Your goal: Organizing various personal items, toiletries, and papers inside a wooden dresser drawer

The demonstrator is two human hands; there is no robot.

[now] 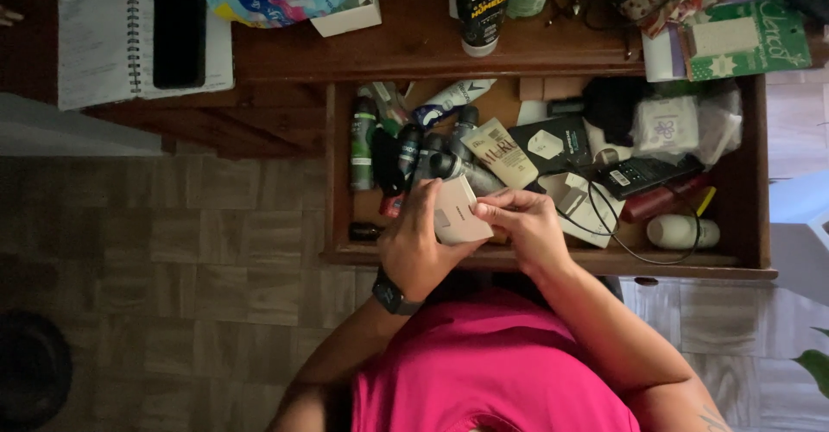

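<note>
Head view: left hand [419,242] and right hand [525,229] both pinch a small beige box [458,212] above the open drawer [553,259] of toiletries.

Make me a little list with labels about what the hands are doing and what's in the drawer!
left hand: holds a small pale box, watch on the wrist
right hand: pinches the box's right edge
drawer: pulled open, wooden, crowded
in the drawer: spray cans, tubes, black cable, white roll-on bottle
desk top: spiral notebook with a black phone on it
floor: wooden tiles
</note>
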